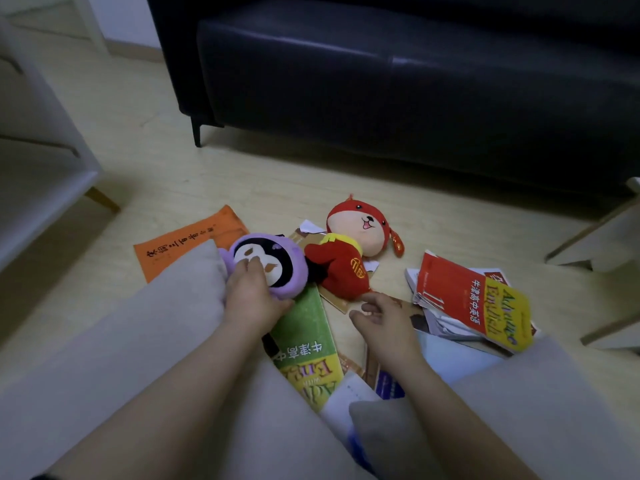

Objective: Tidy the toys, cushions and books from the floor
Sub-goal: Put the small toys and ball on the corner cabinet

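- Head view, the only one. Step in hand: picking up the toys. Cushions and books not yet dealt with.
- Left hand (pixel 252 296) grips the purple plush toy (pixel 277 252), fingers curled over its face and thumb under the lower edge.
- Right hand (pixel 384 320) holds nothing. Its fingers are loosely spread, just beside the bottom of the red plush dog (pixel 346 261). Touching or apart: cannot tell, the fingertips are a bit blurred.
- The purple plush toy sits against the grey cushion (pixel 145 327), above the top of the green book (pixel 304 327), and touches the red plush dog's side.
- The red plush dog lies face up on loose pages, head toward the black sofa (pixel 381 81).
- Books: the red-and-yellow book (pixel 474 299) lies tilted on a messy stack right of the right hand. The orange booklet (pixel 187 244) lies flat, one corner under the grey cushion.
- A second cushion (pixel 519 393) at lower right covers more books.
- Next move, likely: the right hand closes round the red plush dog's body. It is soft, so a plain squeeze should do, then both toys lift together. Loose pages beneath may drag along.
- Edges: the sofa front stands close behind the pile. Wooden furniture legs (pixel 595 237) crowd the right side, near the book stack.
- Room: the floor (pixel 156 150) runs open between the sofa leg and the white table (pixel 41 161), probably the easier way out.
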`<state>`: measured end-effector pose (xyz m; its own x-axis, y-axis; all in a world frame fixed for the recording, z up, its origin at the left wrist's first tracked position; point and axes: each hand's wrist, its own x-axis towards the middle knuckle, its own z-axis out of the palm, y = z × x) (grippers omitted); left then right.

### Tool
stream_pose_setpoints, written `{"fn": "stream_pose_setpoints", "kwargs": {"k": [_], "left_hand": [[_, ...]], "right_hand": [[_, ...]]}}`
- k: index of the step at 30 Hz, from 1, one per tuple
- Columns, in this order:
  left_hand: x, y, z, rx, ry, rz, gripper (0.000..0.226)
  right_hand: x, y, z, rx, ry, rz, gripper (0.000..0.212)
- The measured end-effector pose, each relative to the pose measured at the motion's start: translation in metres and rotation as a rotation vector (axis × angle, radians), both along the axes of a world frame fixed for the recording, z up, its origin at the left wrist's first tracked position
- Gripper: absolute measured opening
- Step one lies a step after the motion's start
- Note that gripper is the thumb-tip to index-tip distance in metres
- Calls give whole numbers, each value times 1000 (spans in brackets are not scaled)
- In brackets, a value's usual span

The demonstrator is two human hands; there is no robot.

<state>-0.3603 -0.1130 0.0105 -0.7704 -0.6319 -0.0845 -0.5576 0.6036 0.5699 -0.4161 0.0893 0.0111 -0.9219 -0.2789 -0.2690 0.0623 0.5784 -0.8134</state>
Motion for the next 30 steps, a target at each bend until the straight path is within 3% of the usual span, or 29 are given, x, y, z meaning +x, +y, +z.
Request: {"fn": "stream_pose_setpoints", "kwargs": {"k": [8,17,23,27,30], "left_hand": [[21,-40,-48,-213,-68,-19,96],[26,-57,-69,-303,8,3,103],[23,-61,-81,-390,-39,-33,111],[20,-64,-85,-398,-100,-37,114],[21,-66,-89,-404,-45,-10,95]], "right_hand": [[-40,-20,-31,185,174,100,54],[-81,-58,-64,251,174,91,85],[-93,-72,-95,332,163,162,104],[-99,-83,-104,346,210,140,101],[-101,-87,-104,336,272,104,83]]}}
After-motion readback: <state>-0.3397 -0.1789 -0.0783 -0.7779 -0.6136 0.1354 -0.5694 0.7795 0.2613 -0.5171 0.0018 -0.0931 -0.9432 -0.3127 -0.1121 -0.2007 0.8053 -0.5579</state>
